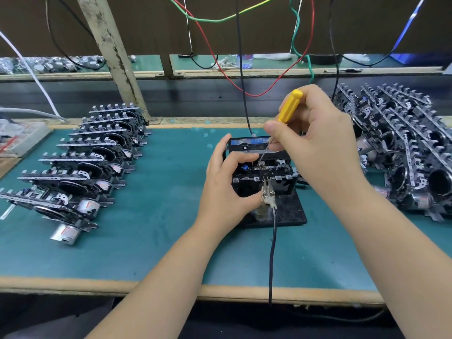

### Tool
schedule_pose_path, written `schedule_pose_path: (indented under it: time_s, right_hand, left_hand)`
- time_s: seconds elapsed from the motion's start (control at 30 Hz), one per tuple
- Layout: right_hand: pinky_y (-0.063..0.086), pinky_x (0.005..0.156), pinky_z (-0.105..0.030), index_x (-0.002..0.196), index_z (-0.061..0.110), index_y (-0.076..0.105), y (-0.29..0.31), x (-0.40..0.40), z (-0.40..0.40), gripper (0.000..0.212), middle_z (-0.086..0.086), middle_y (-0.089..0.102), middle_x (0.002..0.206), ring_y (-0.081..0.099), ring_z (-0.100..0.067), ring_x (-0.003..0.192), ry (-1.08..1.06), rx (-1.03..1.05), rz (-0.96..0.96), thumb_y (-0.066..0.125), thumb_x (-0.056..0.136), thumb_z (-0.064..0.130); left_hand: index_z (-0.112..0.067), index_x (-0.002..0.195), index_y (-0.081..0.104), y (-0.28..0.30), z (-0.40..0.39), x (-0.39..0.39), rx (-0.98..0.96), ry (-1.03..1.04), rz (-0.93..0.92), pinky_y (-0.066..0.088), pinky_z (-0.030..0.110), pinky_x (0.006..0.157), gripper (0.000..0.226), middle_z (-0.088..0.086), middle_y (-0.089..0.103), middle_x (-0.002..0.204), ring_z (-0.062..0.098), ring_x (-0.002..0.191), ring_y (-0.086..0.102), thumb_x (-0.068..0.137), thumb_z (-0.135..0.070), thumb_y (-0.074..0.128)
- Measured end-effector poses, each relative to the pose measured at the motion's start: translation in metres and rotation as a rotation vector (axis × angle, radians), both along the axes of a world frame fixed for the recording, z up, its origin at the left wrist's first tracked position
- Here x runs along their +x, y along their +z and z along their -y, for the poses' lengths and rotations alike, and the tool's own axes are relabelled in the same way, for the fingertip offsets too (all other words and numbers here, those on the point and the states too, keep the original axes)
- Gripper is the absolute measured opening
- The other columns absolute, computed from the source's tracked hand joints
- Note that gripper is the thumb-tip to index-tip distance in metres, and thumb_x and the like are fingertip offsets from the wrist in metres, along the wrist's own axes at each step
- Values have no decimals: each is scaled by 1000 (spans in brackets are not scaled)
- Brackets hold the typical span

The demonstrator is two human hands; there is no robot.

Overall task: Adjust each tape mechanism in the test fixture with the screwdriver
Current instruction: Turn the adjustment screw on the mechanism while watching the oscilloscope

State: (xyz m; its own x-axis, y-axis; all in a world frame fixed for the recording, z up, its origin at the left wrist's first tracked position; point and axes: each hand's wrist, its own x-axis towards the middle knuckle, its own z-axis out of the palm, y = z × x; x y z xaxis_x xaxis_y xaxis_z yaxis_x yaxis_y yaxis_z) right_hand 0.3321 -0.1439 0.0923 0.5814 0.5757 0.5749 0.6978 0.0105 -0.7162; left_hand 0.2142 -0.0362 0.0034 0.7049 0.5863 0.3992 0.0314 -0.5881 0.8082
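Teal matting covers my desk (156, 241), and along the left of the frame stands a neat row of tape mechanisms (80, 165), lined up on edge one behind another; I take these for the finished ones, though nothing in view proves it. In the centre, my left hand (226, 182) curls round the left side of the test fixture (288, 211), fingers bent over the mechanism seated in it (266, 170), steadying it. A clip on a black cable (267, 194) bites the front edge of that mechanism. My right hand (315, 140) pinches the yellow-handled screwdriver (289, 107) between thumb and fingers, its thin shaft slanting down so the tip sits on the mechanism's top. At the right of the frame lies a loose heap of mechanisms (403, 148), probably waiting. So I judge myself mid-batch, with one unit under adjustment and plenty left.
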Motion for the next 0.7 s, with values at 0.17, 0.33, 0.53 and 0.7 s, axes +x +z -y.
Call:
schedule_pose_path:
  time_s: [0.17,0.33,0.53,0.7]
  right_hand:
    - [58,70,-48,115,21,51,8,-3,-5,33,-3,58,72,67,-22,65,45,-76,91,73,91,16]
    - [51,75,-42,123,19,55,16,-2,-5,33,-7,60,76,64,-25,71,85,-155,156,71,94,18]
    - [59,87,-36,134,19,55,20,3,-7,36,0,72,93,73,-12,85,202,-118,39,55,101,5]
    - [59,75,-39,135,22,54,12,-4,-16,42,-7,64,77,71,-14,70,125,-33,110,64,97,11]
  left_hand:
    - [-46,112,56,0,0,0,14,-2,-3,28,12,110,62,-15,17,164,0,148,23,70,-19,91]
    - [-53,109,52,1,0,-1,10,-8,-8,27,10,108,64,-18,16,164,1,148,23,70,-20,91]
    - [-53,109,52,0,0,-1,11,-9,0,26,1,103,63,-16,18,164,3,148,27,71,-22,91]
    - [-53,109,53,1,1,-1,6,-13,8,30,14,110,64,-15,18,164,2,148,26,69,-20,92]
